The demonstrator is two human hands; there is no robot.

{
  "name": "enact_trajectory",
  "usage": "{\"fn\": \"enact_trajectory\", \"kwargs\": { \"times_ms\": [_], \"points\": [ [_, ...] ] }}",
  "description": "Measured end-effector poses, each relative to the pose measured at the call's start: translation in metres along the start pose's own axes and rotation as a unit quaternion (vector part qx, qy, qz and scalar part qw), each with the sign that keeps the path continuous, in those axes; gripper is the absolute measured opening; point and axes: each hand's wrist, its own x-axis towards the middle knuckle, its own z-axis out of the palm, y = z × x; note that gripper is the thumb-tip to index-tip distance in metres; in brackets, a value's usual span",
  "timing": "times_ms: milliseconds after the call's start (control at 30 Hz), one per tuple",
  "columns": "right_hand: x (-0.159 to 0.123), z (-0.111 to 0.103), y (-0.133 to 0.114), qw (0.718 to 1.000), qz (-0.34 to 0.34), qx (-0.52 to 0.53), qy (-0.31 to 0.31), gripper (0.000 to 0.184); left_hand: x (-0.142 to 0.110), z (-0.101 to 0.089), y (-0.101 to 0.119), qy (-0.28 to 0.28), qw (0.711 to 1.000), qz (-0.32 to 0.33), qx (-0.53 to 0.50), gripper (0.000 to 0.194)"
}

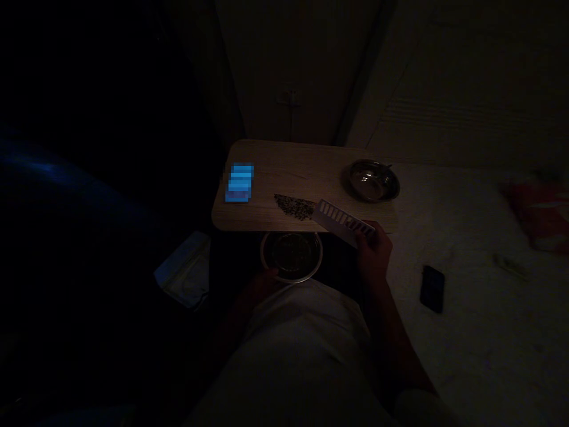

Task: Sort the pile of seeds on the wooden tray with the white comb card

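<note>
Right grip [374,252] clasps slotted strip [329,222]; lit screen [240,182] pixelated, unreadable.

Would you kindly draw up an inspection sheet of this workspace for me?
Surface: wood-grain table, rounded corners.
Job's things: dark bits on the table; slotted strip; near bowl at the table's near edge.
Clutter: metal bowl and lit rectangle on the table; phone to the right.
Grip: right hand holds the strip; left hand at the near bowl's rim, hold unclear.
Cables: thin line under the wall socket, possibly a cord.
Surroundings: very dim; red item far right.
</note>
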Motion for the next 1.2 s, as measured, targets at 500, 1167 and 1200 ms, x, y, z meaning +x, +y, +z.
{"fn": "enact_trajectory", "kwargs": {
  "times_ms": [500,1167,1200],
  "points": [
    [-0.002,-0.003,-0.008,1.0,0.0,-0.01,-0.006,0.014,-0.002,-0.004,0.001,0.09,0.992,0.011,0.089,0.04],
    [-0.003,-0.001,-0.004,1.0,0.006,0.009,-0.022,0.016,0.006,0.003,0.001,0.058,0.998,0.018,0.033,0.037],
    [-0.003,-0.001,-0.004,1.0,0.006,0.01,-0.025,0.016,0.006,0.003,0.0,0.054,0.998,0.024,0.031,0.038]
  ]
}}
